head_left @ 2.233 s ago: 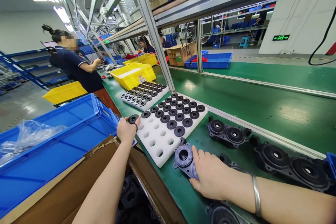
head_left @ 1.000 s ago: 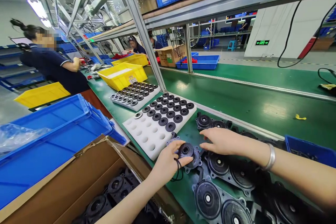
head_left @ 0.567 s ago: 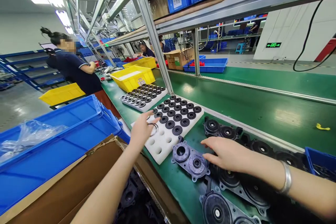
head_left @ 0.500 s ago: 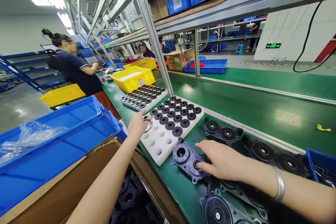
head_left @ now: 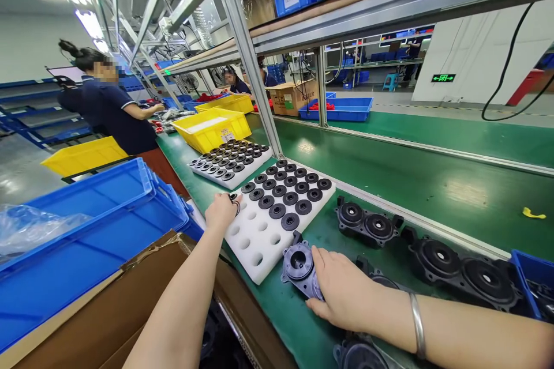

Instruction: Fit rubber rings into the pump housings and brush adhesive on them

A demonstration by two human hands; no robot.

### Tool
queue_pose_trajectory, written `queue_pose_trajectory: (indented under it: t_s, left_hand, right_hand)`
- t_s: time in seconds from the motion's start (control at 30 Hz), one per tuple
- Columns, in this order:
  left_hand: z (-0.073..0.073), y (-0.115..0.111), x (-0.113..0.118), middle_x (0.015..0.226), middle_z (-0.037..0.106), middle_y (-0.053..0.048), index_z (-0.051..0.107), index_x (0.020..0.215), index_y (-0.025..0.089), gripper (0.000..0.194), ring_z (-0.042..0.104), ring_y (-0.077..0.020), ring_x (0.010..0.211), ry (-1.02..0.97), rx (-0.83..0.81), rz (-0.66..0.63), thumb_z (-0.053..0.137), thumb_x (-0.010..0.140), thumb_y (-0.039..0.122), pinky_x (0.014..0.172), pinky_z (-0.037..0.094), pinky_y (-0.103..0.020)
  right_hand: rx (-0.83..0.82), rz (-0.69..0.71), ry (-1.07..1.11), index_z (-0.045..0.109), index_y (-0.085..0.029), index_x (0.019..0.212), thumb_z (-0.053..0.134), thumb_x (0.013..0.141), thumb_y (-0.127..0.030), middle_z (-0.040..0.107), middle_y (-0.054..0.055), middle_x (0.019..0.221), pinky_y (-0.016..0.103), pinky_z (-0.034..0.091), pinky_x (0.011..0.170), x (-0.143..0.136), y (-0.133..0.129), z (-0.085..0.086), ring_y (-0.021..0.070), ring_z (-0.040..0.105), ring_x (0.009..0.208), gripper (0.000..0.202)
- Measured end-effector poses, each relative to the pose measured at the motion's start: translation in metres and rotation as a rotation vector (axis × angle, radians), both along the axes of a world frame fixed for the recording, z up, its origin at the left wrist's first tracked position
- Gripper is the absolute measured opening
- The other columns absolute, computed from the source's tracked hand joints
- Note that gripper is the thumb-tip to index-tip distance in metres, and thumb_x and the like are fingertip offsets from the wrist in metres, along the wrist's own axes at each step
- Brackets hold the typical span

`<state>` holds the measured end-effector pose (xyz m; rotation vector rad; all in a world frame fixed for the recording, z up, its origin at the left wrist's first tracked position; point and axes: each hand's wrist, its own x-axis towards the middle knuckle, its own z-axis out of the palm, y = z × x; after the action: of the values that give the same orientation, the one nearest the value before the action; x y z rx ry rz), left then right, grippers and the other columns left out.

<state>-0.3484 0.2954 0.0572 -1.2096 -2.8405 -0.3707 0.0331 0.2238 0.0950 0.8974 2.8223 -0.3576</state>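
My left hand (head_left: 220,211) is closed over the left edge of a white foam tray (head_left: 256,259), with thin black rings (head_left: 236,204) at its fingertips. Whether it also grips something else is hidden. Black round discs with raised hubs (head_left: 279,191) fill the far rows of that tray, beside bare round pockets. My right hand (head_left: 340,283) lies across a grey two-chamber housing (head_left: 298,262), thumb on the near side and fingers over the far side. The hand covers one chamber; the other shows an open round bore.
Dark housings with discs fitted (head_left: 367,223) lie along the bench's rail and below my right arm. A second disc tray (head_left: 229,164) and a yellow bin (head_left: 212,127) stand farther off. A cardboard box (head_left: 147,300) and blue crate (head_left: 99,213) flank my left arm. A co-worker (head_left: 112,106) stands beyond.
My right hand has come down over the grey housing, covering the chamber its thumb was at. My left hand, with the rings, appears slightly lower and farther left. The view has shifted a little.
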Motion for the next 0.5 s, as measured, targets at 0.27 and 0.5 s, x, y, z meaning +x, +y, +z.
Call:
queue_pose_trajectory:
  t_s: [0.27,0.5]
  left_hand:
    - [-0.0005,-0.0014,-0.0023,0.132,0.061,-0.011,0.06,0.128,0.018,0.041,0.064,-0.0261,0.114,0.008,-0.005,0.004,0.065,0.097,0.044,0.095,0.056,-0.048]
    - [0.0042,0.001,-0.0016,0.132,0.061,-0.011,0.061,0.125,0.018,0.04,0.064,-0.0258,0.114,-0.007,-0.005,0.018,0.065,0.097,0.045,0.096,0.056,-0.048]
  right_hand:
    - [0.101,0.07,-0.095,0.035,0.01,0.154,0.056,0.097,-0.049,0.052,0.034,0.147,0.048,0.053,0.106,-0.0024,0.0012,0.0009,0.0414,0.06,0.128,0.085]
    - [0.174,0.11,-0.111,0.038,0.013,0.151,0.056,0.097,-0.048,0.054,0.036,0.143,0.047,0.057,0.097,-0.0013,0.0011,-0.0023,0.0406,0.065,0.118,0.084]
